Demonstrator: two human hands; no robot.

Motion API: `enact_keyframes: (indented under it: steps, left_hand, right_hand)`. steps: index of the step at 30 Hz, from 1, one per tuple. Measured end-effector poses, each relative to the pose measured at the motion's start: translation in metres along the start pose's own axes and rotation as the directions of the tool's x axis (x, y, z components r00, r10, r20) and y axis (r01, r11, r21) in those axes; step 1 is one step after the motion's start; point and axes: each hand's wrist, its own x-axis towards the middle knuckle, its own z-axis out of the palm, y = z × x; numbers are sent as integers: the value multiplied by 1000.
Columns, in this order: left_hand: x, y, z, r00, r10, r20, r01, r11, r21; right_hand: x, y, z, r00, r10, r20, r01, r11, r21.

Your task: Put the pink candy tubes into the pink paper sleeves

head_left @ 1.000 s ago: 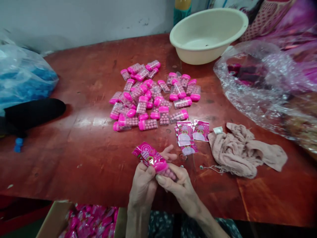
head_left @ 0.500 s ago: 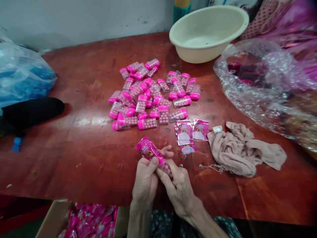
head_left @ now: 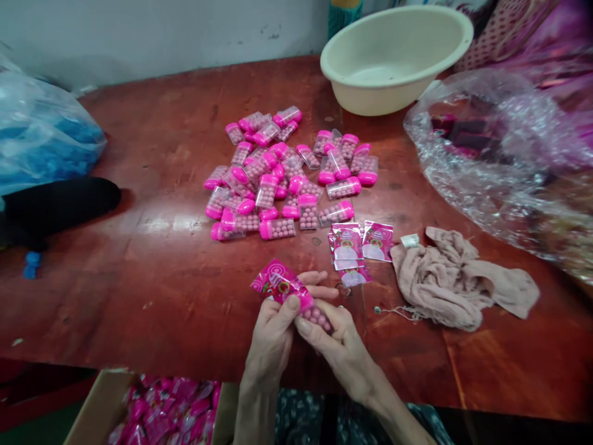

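Near the table's front edge, my left hand [head_left: 274,334] grips a printed pink wrapper [head_left: 278,281] between thumb and fingers. The wrapper covers the capped end of a clear container of pink candy balls [head_left: 319,316]. My right hand [head_left: 340,340] pinches the container's bare lower end, its thumb close to my left thumb. Some fingers of my left hand stretch out behind the container. Farther back lies a loose pile of similar candy containers [head_left: 280,179] with bright pink caps. Flat pink wrappers [head_left: 348,244] lie in a small stack to the right of my hands.
A crumpled beige cloth [head_left: 445,284] lies right of the wrappers. At the back stands a cream basin [head_left: 343,93], with a clear plastic bag [head_left: 426,148] at right. A bag of blue items [head_left: 50,136] sits left. Below the front edge, a cardboard box [head_left: 99,408] holds pink packets.
My right hand's grip has shifted slightly to the right, and more of the container's candy end shows. Fingers of my left hand reach out farther behind it. The view has shifted a little.
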Motion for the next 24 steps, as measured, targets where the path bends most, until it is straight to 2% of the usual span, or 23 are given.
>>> enact_keyframes:
  steps: [3,5,8,11,15,17,20,24]
  left_hand:
    - [4,-5,2,998,-2,-58,-3,995,-95]
    - [5,-7,1,997,-14,-74,3,989,-147]
    - [5,-6,-4,999,0,-35,-4,993,-117]
    - [1,-1,-8,999,-2,32,4,997,-73]
    - [-2,5,-5,996,-67,66,70,996,-58]
    - [-3,5,-1,998,-59,38,61,996,-64]
    - [-2,4,5,996,-70,-52,65,994,-89]
    - [-3,2,8,982,-114,-153,103,992,-77]
  right_hand:
    - [-2,1,0,996,-14,-93,-9,971,-241]
    - [-3,0,-1,997,-20,-77,-2,961,-277]
    - [-2,-2,-3,999,15,-38,-25,961,-274]
    - [-2,-7,-6,1000,22,12,-19,978,-210]
    - [-2,-9,-6,995,0,97,-1,1000,8]
    - [-2,-7,-4,997,1,76,-5,999,46]
    - [-3,-5,-3,999,27,19,-27,1000,12]
    - [-3,-6,-5,995,77,64,-82,994,72]
